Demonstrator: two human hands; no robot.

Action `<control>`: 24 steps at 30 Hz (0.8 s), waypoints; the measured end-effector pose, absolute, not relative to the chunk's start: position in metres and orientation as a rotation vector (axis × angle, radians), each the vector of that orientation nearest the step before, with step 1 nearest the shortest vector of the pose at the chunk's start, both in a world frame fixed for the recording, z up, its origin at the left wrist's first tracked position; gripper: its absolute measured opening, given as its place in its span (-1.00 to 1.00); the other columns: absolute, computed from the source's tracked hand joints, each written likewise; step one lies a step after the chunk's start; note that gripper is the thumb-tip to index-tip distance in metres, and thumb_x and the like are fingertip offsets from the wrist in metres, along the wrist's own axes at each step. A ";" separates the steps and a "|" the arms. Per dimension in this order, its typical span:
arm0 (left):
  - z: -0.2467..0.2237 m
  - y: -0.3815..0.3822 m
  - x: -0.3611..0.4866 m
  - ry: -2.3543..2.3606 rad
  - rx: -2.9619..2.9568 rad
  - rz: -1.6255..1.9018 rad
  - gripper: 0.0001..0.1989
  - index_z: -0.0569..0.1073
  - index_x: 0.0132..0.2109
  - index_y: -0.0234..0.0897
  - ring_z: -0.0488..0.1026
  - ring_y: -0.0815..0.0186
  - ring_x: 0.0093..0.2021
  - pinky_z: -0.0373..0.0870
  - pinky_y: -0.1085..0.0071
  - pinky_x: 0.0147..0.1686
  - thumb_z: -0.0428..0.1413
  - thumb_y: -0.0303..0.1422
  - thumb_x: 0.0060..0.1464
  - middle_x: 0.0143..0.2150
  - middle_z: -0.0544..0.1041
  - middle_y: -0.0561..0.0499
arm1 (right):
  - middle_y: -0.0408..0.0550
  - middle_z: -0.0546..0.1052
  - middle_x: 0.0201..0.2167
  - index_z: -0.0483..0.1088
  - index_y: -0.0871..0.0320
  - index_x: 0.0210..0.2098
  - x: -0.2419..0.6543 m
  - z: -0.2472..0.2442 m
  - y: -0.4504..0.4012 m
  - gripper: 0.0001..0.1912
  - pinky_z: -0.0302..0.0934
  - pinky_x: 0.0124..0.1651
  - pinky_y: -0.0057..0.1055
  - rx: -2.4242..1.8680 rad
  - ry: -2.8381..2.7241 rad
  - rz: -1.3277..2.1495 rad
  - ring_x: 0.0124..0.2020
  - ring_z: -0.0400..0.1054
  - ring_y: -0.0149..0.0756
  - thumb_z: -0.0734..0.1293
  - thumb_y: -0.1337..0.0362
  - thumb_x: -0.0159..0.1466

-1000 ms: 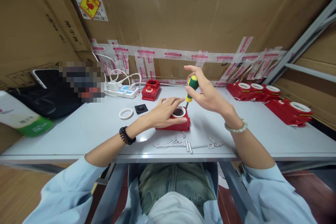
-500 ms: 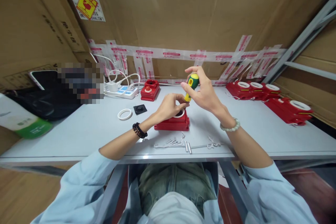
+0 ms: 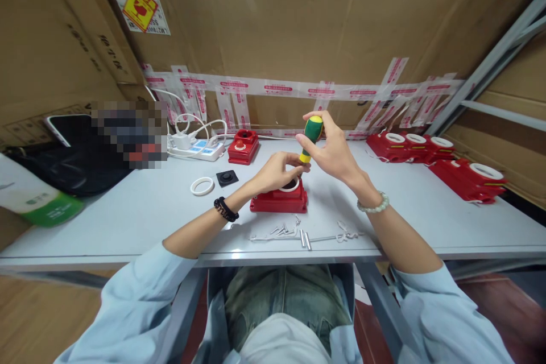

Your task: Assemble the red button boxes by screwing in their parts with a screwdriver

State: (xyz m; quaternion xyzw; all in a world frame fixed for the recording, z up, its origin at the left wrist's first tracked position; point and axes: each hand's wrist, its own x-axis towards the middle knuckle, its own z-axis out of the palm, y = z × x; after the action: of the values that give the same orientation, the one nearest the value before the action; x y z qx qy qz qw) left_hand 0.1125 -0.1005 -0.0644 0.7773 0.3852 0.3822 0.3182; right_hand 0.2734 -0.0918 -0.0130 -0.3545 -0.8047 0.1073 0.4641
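Note:
My right hand point(image 3: 332, 147) is closed round the green and yellow handle of a screwdriver point(image 3: 313, 132), which stands nearly upright. Just below the handle, my left hand point(image 3: 279, 170) pinches the screwdriver's lower end with thumb and fingertips; the tip is hidden there. Under both hands a red housing point(image 3: 277, 203) rests on the table, with a white ring point(image 3: 292, 185) round its dark opening, partly covered by my left hand. In front of the housing lie several small metal screws point(image 3: 281, 231) and two larger metal pins point(image 3: 305, 239).
A loose white ring point(image 3: 202, 186) and a black square part point(image 3: 227, 178) lie left of the housing. Behind them are a smaller red unit point(image 3: 243, 147) and a power strip point(image 3: 205, 150) with cables. Several red housings point(image 3: 467, 179) stand at right. A cardboard wall point(image 3: 273, 28) closes the back.
The screwdriver handle has turned in my right hand, so its yellow patch no longer faces me, and my right fingers have shifted slightly. My left hand and the red housing have stayed nearly in place.

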 end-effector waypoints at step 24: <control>-0.069 -0.099 0.119 1.196 1.944 1.207 -0.85 0.53 -0.39 -0.36 0.51 0.30 -0.40 0.38 0.41 -0.33 0.28 -0.33 -0.04 -0.43 0.62 -0.03 | -0.16 0.49 -0.41 0.37 0.12 -0.15 0.273 -0.019 -0.085 -0.68 0.28 -0.24 -0.29 -0.832 -1.864 0.357 -0.39 0.35 -0.33 0.43 0.15 0.15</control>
State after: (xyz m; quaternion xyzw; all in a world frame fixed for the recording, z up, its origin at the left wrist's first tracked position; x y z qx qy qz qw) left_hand 0.1192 -0.0987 -0.0689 0.7236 0.4452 0.4494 0.2762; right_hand 0.2728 -0.0850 -0.0188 -0.3453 -0.7741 0.1483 0.5094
